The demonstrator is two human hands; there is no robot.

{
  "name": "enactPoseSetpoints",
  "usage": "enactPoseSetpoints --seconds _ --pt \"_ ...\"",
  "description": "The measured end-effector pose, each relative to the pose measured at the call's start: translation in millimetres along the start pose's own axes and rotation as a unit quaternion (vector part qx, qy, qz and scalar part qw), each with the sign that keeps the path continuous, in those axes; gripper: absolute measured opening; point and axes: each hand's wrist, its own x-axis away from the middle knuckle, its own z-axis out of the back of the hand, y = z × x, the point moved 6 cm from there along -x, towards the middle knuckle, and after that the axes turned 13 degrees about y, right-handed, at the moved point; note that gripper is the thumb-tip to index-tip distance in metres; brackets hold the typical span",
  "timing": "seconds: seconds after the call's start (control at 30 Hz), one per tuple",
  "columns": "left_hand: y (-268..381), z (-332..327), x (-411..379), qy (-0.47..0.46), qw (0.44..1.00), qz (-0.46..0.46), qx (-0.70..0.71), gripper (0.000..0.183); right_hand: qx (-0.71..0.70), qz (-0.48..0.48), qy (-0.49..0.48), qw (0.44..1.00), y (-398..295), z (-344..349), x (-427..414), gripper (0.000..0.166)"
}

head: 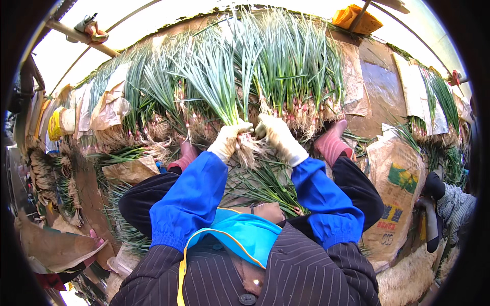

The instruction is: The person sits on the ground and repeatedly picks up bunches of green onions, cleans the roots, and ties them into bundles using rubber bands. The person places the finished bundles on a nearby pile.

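My left hand [229, 140], in a pale work glove, is closed around a bunch of green onions [214, 86]. Their long leaves fan out away from me, and the pale, stringy roots [247, 151] hang out below the fist. Close by on the right is my gloved right hand [278, 134], its fingers curled beside those roots. Whether anything is pinched in them is hidden. Beyond both hands lies a dense row of more green onions [302, 76] with pinkish bulbs and tangled roots towards me. Loose green onions [268, 183] are spread between my legs.
Pink boots [333, 139] flank the work on both sides. A printed woven sack [394, 199] lies at right, near another person's leg [434, 187]. Brown paper sheets [111, 109] cover bunches at left. A yellow-orange bag [358, 19] is by a pole at the back.
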Motion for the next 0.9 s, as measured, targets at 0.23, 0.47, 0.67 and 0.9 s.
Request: enactPoseSetpoints --seconds 0.23,0.47,0.67,0.9 --pt "-14.5 26.6 16.2 0.104 0.992 0.009 0.069 0.007 0.122 0.174 0.060 0.975 -2.3 -48.6 -18.0 0.032" --pt "1.8 47.6 40.7 -0.037 0.994 -0.035 0.096 0.014 0.345 0.104 -0.285 0.888 69.2 -53.1 24.2 0.038" --pt "-20.9 46.9 45.8 -0.177 0.951 0.142 0.211 0.025 -0.463 -0.191 -0.259 0.826 24.7 -95.2 -2.2 0.017" --pt "-36.6 54.9 31.6 -0.059 0.977 0.107 0.173 0.021 -0.219 0.058 -0.033 0.973 -5.2 -78.4 0.8 0.018"
